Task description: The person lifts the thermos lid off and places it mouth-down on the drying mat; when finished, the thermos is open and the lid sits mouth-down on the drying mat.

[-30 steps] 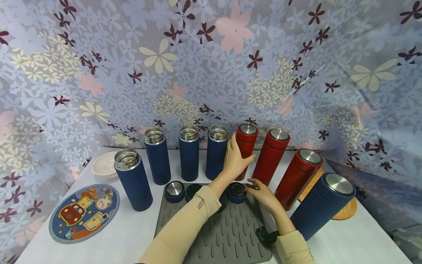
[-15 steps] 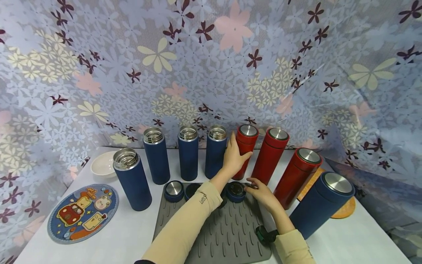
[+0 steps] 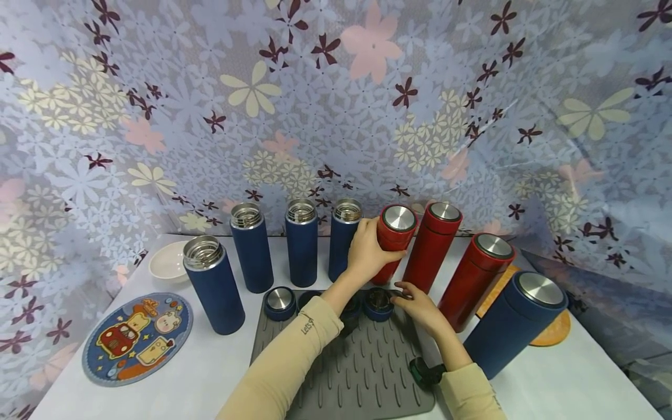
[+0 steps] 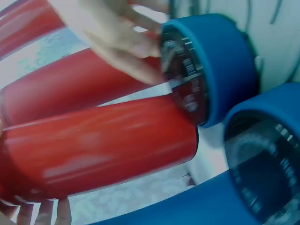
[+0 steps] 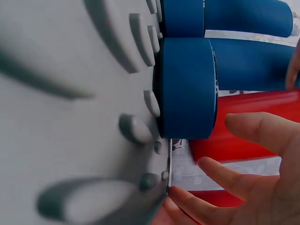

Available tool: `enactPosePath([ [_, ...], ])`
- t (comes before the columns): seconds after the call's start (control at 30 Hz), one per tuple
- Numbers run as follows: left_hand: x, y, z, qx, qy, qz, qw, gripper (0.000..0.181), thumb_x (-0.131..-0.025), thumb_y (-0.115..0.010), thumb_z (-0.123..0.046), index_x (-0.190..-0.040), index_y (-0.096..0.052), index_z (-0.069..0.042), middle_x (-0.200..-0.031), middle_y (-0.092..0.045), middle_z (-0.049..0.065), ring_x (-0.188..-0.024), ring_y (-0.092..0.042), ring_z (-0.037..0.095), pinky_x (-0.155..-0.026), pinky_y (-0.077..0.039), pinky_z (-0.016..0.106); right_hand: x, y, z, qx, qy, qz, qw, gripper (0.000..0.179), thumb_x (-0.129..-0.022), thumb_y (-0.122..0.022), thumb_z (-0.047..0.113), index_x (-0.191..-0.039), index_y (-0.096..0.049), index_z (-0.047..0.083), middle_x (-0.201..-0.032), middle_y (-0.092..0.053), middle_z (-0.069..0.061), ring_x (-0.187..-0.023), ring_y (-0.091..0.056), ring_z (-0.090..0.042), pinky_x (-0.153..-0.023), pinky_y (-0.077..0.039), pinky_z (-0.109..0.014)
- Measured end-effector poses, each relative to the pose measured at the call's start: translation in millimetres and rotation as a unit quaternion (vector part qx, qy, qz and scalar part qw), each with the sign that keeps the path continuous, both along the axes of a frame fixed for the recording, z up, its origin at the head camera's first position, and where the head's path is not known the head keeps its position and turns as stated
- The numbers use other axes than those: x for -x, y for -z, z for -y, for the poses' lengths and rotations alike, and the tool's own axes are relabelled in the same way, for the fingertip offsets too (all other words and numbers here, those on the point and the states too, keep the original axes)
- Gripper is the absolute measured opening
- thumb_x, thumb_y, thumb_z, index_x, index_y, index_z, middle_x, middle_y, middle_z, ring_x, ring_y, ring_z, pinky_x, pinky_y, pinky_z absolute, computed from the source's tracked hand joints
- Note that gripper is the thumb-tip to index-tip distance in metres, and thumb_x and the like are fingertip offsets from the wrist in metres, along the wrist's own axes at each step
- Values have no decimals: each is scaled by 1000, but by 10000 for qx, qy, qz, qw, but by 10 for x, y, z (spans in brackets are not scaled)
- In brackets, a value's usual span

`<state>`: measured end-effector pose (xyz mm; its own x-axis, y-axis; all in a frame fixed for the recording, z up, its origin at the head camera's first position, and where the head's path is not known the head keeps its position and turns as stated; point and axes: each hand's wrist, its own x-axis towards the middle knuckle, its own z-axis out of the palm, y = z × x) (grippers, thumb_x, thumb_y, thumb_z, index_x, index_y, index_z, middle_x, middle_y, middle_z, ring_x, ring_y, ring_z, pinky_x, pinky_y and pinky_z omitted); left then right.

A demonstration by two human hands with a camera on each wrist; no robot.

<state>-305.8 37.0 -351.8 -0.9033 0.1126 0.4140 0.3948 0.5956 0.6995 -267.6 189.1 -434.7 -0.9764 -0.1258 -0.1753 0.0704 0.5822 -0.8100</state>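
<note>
The white table (image 3: 210, 361) bears bottles (image 3: 215, 297), mats (image 3: 378, 373), a bowl (image 3: 167, 274)

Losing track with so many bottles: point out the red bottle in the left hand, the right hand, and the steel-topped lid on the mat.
Red bottle (image 4: 103, 146): left wrist view, middle of its body.
Right hand (image 3: 423, 311): head view, back of the hand.
Steel-topped lid (image 3: 280, 298): head view, its steel top.

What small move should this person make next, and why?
Probably bring the red bottle toward the right hand, over the gray mat: the left hand grips it and its metal-topped cap is on, while the right hand holds nothing. Four blue bottles stand open, and blue lids rest on the mat, which hints at uncapping.
</note>
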Motion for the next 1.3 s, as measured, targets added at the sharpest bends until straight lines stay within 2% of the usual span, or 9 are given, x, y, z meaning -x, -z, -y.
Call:
enactPosePath([
  [0.2, -132, -215, 234, -673, 238, -388, 9967, 75, -67, -82, -35, -129, -49, -10, -115, -48, 7, -104, -52, 23, -85, -49, 38, 28, -7, 0, -18, -61, -11, 10000, 51, -90, -55, 20, -133, -42, -3, -131, -40, -32, -120, -39, -48, -93, -38, -59],
  [0.4, -284, -350, 526, -1448, 566, -798, 9846, 67, -68, -82, -26, -125, -50, -8, -117, -46, 9, -108, -46, 22, -87, -47, 39, 42, -12, 4, -36, -90, -89, 9999, 51, -90, -54, 19, -133, -42, -4, -130, -41, -33, -120, -40, -48, -93, -38, -58],
  [0.5, -381, -368, 689, -1907, 744, -863, 9750, 67, -69, -80, -19, -127, -47, -8, -120, -46, 10, -108, -48, 23, -85, -48, 40, 39, -16, 11, -74, -69, -124, 9999, 50, -89, -55, 19, -133, -43, -3, -129, -41, -33, -120, -40, -48, -93, -38, -58],
  [0.63, -518, -340, 899, -2498, 1093, -763, 9591, 70, -71, -76, -15, -130, -39, -9, -123, -50, 13, -107, -53, 27, -84, -49, 42, 30, -27, 15, -94, -54, -121, 9999, 50, -90, -55, 19, -133, -43, -3, -130, -41, -34, -121, -39, -49, -94, -38, -58],
  [0.77, -639, -281, 1074, -2775, 1162, -615, 9517, 71, -72, -75, -14, -130, -36, -9, -125, -50, 14, -108, -53, 28, -84, -49, 43, 21, -38, 16, -102, -55, -112, 9999, 50, -90, -54, 18, -133, -42, -3, -130, -41, -33, -120, -40, -48, -94, -38, -58],
  [0.9, -729, -228, 1214, -2771, 964, -617, 9540, 70, -70, -75, -6, -128, -37, -8, -124, -51, 14, -107, -54, 28, -83, -50, 43, 18, -31, 21, -109, -53, -100, 9999, 50, -90, -55, 19, -133, -43, -3, -129, -41, -33, -120, -41, -48, -93, -38, -57],
  [1.1, -803, -165, 1339, -2310, 611, -838, 9674, 72, -67, -77, -3, -127, -38, -8, -121, -55, 15, -104, -56, 30, -82, -49, 45, 2, -37, 35, -188, -211, -108, 9995, 52, -90, -56, 20, -134, -41, -3, -133, -38, -33, -121, -39, -49, -93, -39, -57],
  [1.2, -833, -146, 1352, -2145, 536, -884, 9712, 73, -65, -78, -2, -127, -40, -9, -119, -56, 16, -102, -57, 30, -81, -50, 45, -22, -107, 40, -385, -352, -317, 9981, 53, -90, -56, 20, -135, -39, -4, -137, -35, -32, -124, -36, -48, -95, -36, -58],
  [1.3, -856, -129, 1340, -1970, 518, -872, 9751, 76, -64, -81, -4, -128, -41, -13, -118, -58, 14, -102, -58, 28, -80, -51, 44, -71, -274, 78, -710, -430, -778, 9935, 53, -90, -56, 21, -135, -41, -3, -137, -37, -29, -125, -36, -46, -96, -34, -60],
])
